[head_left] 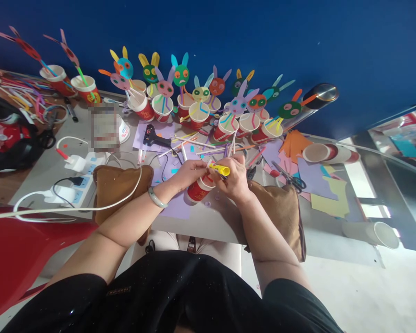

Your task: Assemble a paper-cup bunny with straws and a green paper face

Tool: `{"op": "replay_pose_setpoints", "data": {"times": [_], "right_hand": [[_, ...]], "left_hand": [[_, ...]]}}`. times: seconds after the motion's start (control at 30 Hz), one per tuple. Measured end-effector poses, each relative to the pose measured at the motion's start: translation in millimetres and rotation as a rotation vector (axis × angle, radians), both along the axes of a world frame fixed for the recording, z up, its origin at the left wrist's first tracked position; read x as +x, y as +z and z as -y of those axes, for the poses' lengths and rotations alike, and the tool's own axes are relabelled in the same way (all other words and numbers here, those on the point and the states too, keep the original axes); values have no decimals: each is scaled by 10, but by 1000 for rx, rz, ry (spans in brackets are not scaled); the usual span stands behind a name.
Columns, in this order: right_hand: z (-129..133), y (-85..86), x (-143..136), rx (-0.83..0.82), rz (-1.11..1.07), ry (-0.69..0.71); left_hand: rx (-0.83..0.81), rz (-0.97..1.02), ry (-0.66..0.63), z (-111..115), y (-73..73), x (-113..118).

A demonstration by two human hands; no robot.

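Note:
My right hand [234, 178] is closed around a yellow tube [221, 169] whose round end faces me; its exact kind is unclear. My left hand [194, 172] is closed in a pinch, fingertips meeting the right hand's at a small pale piece I cannot make out. Just below both hands a red paper cup [198, 188] with a white rim stands on a purple paper sheet [176, 203], its top partly covered by the fingers. Beyond them lie loose straws [204, 144] and a black glue gun [156, 138].
Several red cups carrying paper rabbit heads [201, 95] line the blue wall. Scissors [291, 178] and coloured paper lie right. Brown cushions [280, 212] sit under my forearms. A power strip [86, 180] with a white cable [125, 196] is left. Stacked cups [329, 153] lie sideways.

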State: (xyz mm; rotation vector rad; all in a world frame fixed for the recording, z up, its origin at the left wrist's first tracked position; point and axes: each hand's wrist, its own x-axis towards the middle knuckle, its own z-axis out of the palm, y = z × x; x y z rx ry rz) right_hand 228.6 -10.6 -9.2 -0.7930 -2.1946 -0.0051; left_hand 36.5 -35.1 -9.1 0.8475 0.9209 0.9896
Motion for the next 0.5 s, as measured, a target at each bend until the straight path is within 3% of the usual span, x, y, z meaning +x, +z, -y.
{"op": "replay_pose_setpoints", "data": {"times": [0.13,0.27,0.5], "right_hand": [[-59,-42,11,-24,-10,-94],[-41,-38,39,-112,-192,-203],[-1,-4,-35,-488,-380,-42]], "left_hand": [[-12,-21,-29,18,-4,-4],[-46,-27,-47,24,-7,-24],[-40,65,-65,2,-1,-61]]}}
